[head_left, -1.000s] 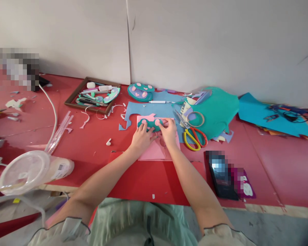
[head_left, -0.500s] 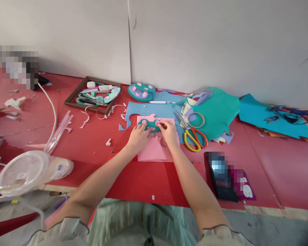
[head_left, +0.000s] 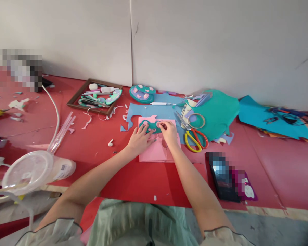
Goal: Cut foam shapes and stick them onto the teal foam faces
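Observation:
A dark green foam cutout with pink spots lies on pink foam sheets in front of me. My left hand rests on its left part, fingers spread and holding nothing. At the cutout's right end, thumb and fingertips of my right hand pinch a small round pink foam piece against the green surface. Part of the cutout is hidden under my fingers. Right of the sheets lie scissors with yellow and red handles, and a roll of tape.
A brown tray of tools stands back left, near finished spotted foam shapes. Blue foam and a green sheet lie behind. A lidded plastic cup lies on its side at left; a phone is front right.
The view has shifted slightly, so things sit a little further right. Both hands keep nearly the same places on the green cutout.

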A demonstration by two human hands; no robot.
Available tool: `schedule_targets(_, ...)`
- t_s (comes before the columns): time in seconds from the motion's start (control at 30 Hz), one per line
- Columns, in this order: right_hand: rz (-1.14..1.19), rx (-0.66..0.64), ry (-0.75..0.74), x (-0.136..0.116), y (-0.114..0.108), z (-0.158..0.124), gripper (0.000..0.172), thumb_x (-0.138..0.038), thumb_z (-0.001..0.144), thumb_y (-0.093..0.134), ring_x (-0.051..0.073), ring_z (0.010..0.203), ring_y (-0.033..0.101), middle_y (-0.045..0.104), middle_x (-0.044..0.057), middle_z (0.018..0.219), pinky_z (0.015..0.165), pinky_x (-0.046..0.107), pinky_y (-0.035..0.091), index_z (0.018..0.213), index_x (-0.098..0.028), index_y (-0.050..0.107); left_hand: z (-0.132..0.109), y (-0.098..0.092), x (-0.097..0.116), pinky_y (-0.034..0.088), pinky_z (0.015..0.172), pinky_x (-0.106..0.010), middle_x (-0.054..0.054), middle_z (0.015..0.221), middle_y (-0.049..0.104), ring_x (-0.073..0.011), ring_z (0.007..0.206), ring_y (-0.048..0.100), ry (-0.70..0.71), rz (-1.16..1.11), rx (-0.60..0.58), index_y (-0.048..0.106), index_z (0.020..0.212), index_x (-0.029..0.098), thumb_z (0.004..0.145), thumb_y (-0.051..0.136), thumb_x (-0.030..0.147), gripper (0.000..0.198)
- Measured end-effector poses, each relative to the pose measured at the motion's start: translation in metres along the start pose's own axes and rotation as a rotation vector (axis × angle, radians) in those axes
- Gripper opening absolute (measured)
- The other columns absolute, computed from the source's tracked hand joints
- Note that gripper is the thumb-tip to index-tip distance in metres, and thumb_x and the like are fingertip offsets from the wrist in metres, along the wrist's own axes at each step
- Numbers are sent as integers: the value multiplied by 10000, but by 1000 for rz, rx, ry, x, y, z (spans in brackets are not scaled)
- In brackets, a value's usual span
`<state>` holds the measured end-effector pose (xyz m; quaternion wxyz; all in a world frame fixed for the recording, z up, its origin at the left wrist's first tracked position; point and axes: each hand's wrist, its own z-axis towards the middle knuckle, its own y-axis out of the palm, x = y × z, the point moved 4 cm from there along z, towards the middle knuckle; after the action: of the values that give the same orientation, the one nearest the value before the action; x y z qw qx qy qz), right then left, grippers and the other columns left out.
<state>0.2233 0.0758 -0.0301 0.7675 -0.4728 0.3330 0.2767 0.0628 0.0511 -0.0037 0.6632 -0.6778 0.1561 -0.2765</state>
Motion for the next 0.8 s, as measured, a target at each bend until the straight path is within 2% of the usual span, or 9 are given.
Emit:
schedule_targets(0.13,-22,-30,-9,-1,1,1,135,-213,843,547,216,804,617,666,86,851,749,344,496,792,-184,669,-4,7,0,299,1144,-511,-141,1520,400,-315,1409,361,-28,45,51,497,1399,235,949,415,468,513)
schedule_targets(0.4,-90,-152,6,-6,-2,11,108,-152,814,552,203,764,619,673,67,857,743,339,496,785,-195,647,-3,4,1,292,1145,-525,-137,1517,407,-312,1398,386,-15,53,30,468,1422,243,959,384,470,523)
schedule_targets(0.47,-71,-129,20,-6,-3,9,104,-192,832,555,196,750,615,671,69,848,743,336,498,789,-188,649,-3,5,1,281,1153,-521,-135,1526,391,-302,1408,372,-17,48,22,432,1445,224,960,369,478,551)
schedule_targets(0.57,-59,-84,6,-6,-3,1,159,-316,858,574,195,746,601,663,77,859,750,344,502,840,-185,662,-2,9,0,244,1177,-500,-156,1523,386,-290,1421,349,-37,48,6,353,1480,117,962,337,492,639)
schedule_targets(0.67,-55,-97,-59,-7,-3,-7,220,-408,829,629,214,848,607,648,77,898,826,365,504,896,-202,669,-3,12,1,214,1192,-495,-168,1529,367,-292,1434,323,-42,51,-12,336,1475,52,963,327,487,672)
schedule_targets(0.8,-51,-116,-74,-4,-2,-9,212,-386,785,690,238,926,605,630,73,894,868,391,503,903,-211,666,-2,12,1,201,1193,-512,-172,1529,364,-300,1437,315,-40,52,-18,351,1467,45,963,334,481,666)
